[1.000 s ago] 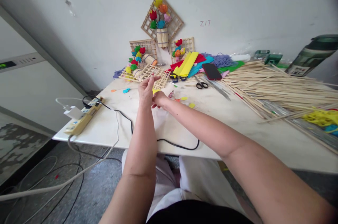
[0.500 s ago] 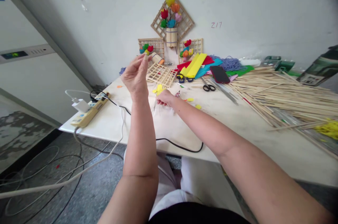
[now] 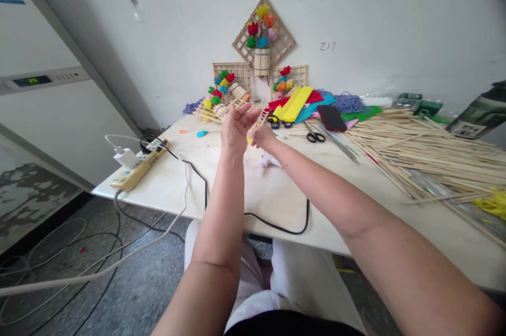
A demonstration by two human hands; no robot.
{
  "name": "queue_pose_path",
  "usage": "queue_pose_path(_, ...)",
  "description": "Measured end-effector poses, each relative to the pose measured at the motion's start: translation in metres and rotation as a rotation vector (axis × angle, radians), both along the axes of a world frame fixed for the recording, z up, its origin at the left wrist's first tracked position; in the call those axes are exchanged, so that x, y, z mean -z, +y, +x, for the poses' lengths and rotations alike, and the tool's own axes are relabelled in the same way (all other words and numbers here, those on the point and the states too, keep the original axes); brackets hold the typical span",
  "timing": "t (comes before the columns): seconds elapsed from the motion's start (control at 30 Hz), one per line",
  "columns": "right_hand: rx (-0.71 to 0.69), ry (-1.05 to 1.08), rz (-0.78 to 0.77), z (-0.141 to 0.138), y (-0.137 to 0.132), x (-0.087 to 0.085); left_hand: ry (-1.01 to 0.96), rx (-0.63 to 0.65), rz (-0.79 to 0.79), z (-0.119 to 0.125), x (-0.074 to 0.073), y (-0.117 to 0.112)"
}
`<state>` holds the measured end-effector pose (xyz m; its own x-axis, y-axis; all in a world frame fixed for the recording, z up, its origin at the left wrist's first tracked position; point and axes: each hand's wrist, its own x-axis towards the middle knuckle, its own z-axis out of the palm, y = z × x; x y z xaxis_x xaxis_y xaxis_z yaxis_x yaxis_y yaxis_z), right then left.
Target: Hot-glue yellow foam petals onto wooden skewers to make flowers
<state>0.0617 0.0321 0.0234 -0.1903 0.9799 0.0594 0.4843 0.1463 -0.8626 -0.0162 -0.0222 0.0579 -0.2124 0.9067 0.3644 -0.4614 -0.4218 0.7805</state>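
Note:
My left hand (image 3: pixel 236 127) is raised above the white table (image 3: pixel 276 193) with its fingers stretched apart and nothing in them. Just to its right, almost touching it, my right hand (image 3: pixel 264 137) is closed in a pinch on a small yellow piece (image 3: pixel 249 140), which the left hand mostly hides. A small white scrap (image 3: pixel 269 159) lies on the table under my right wrist. Directly beyond both hands lies a flat wooden lattice frame (image 3: pixel 259 121).
Lattice frames with felt flowers (image 3: pixel 263 35) lean on the wall. Yellow felt sheets (image 3: pixel 294 103), a red phone (image 3: pixel 331 117) and black scissors (image 3: pixel 315 136) lie behind. A spread of bamboo sticks (image 3: pixel 427 146) covers the right. A power strip (image 3: pixel 138 167) and black cable (image 3: pixel 276 228) lie left.
My left hand has come down from a raised pinch and opened beside my right hand. My right hand has lifted a little off the table towards the lattice frame.

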Motion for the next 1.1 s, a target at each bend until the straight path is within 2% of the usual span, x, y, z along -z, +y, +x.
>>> queue_pose_path(0.03,0.059,0.096,0.005,0.01,-0.002,-0.003,0.011,0.065,-0.067,0.003,0.004,0.001)
queue_pose_path(0.13,0.125,0.187,0.054,0.042,-0.011,-0.01,0.037,0.203,-0.202,0.013,0.015,0.003)
queue_pose_path(0.23,0.127,0.33,0.258,0.072,-0.016,-0.01,0.078,0.318,-0.291,0.022,0.023,0.005)
queue_pose_path(0.37,0.058,0.235,0.608,0.097,-0.02,-0.003,0.121,0.409,-0.342,0.028,0.033,0.009)
queue_pose_path(0.47,-0.005,0.096,0.74,0.106,-0.026,0.002,0.14,0.441,-0.358,0.03,0.039,0.011)
queue_pose_path(0.67,-0.001,-0.075,0.77,0.112,-0.031,0.009,0.178,0.546,-0.365,0.037,0.041,0.009)
queue_pose_path(0.93,-0.058,0.077,0.73,0.112,-0.027,0.018,0.223,0.611,-0.348,0.034,0.044,0.009)
queue_pose_path(1.1,-0.041,0.093,0.723,0.11,-0.031,0.018,0.253,0.596,-0.357,0.031,0.047,0.01)
